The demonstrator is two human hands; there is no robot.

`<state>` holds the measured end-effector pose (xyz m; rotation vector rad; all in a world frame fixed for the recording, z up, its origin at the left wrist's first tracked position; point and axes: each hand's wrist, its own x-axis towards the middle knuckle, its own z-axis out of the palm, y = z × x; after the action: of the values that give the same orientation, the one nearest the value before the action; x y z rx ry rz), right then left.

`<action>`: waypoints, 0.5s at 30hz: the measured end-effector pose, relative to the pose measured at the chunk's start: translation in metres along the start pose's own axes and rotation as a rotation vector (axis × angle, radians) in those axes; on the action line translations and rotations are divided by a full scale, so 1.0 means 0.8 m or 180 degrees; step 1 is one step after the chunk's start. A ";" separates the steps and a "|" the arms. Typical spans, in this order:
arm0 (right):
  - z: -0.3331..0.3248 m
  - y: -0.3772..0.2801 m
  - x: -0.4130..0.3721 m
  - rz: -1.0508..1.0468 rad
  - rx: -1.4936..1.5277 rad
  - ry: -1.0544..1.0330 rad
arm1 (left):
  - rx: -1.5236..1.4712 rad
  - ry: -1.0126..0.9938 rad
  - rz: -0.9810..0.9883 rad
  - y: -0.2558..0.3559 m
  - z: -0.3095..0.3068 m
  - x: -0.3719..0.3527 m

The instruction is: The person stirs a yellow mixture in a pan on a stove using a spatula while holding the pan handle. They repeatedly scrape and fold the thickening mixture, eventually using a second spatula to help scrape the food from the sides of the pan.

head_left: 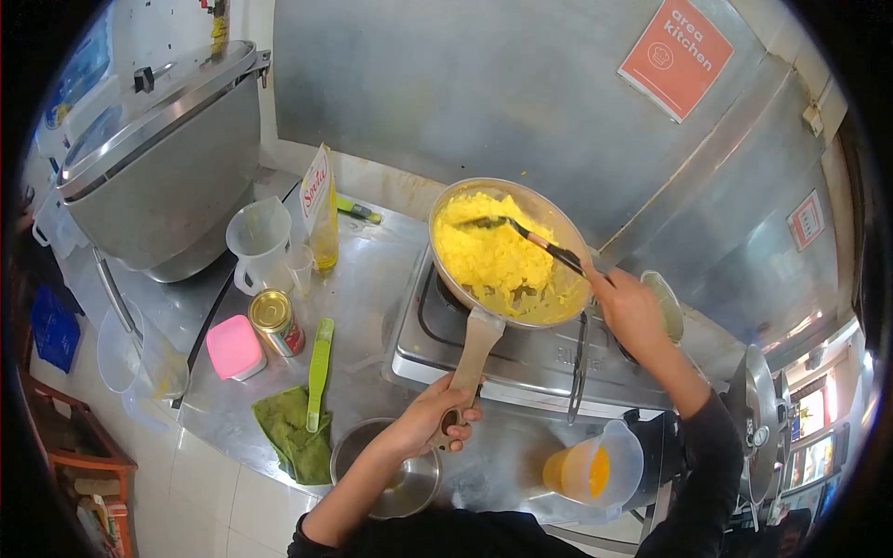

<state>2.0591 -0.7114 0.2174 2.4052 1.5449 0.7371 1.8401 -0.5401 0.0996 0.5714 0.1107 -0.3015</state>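
Note:
My left hand [430, 417] is wrapped round the beige handle of a frying pan [482, 321], which is over the gas stove [419, 339]. Yellow scrambled eggs [493, 246] fill much of the pan. In my right hand [631, 309] is a black spatula [544, 244], its head in the eggs at the pan's far left part. A metal bowl [409, 479] sits below my left forearm, partly hidden by it. Near my right forearm stands a plastic jug [619, 465] with orange-yellow liquid inside.
Left on the steel counter are a green cloth [293, 437], a lime-green utensil [319, 377], a pink-lidded box [235, 346], a can [276, 321], a clear jug [259, 244] and an oil pouch [322, 214]. A large steel cooker [177, 167] stands behind them. Tongs [579, 367] hang at the stove's front.

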 end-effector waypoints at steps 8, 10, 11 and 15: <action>-0.075 0.006 -0.053 0.0080 -0.0399 0.0267 | 0.0023 0.0051 -0.0018 0.003 0.004 -0.002; -0.078 0.004 -0.053 0.0401 -0.0399 0.0313 | 0.0025 0.0080 -0.0027 0.003 0.006 -0.002; -0.075 0.003 -0.049 0.0430 -0.0392 0.0303 | 0.0019 0.0114 -0.0017 0.003 0.006 -0.002; -0.035 0.000 -0.031 0.0485 0.0178 0.0408 | 0.0071 0.0139 -0.0050 0.004 0.008 -0.002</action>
<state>2.0365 -0.7361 0.2339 2.5859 1.4571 0.9058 1.8400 -0.5409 0.1070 0.5995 0.1541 -0.3060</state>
